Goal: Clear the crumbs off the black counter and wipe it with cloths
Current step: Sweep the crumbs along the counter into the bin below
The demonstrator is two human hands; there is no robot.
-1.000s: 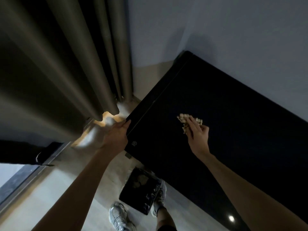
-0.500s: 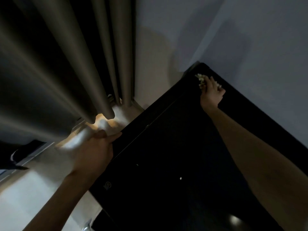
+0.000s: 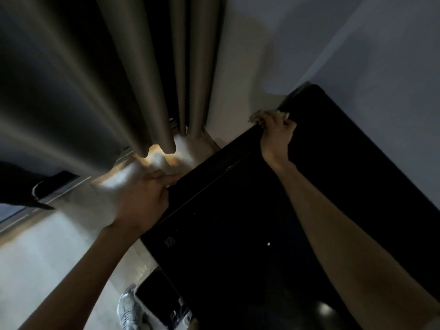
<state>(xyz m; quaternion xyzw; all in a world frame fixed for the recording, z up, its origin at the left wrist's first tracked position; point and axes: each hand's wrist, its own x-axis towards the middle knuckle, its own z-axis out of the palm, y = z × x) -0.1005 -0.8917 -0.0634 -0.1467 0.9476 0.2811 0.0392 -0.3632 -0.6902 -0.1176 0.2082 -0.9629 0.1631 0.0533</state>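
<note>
The black counter (image 3: 262,222) runs from bottom centre to upper right. My right hand (image 3: 277,132) is at its far left edge, fingers closed on a pale patterned cloth (image 3: 256,117) that sticks out past the edge. My left hand (image 3: 140,198) is at the counter's near left edge, fingers curled, with a blurred white cloth (image 3: 114,184) bunched in it. One small white crumb (image 3: 268,244) lies on the counter between my arms.
Grey curtains (image 3: 119,79) hang at the left, close to the counter's edge. A white wall (image 3: 381,67) backs the counter. A black bin with a bag (image 3: 162,303) stands on the floor next to my grey shoe (image 3: 127,308).
My right hand has slid the patterned cloth from the far corner leftwards to the counter's edge. My left hand has stayed at the near left edge with the white cloth.
</note>
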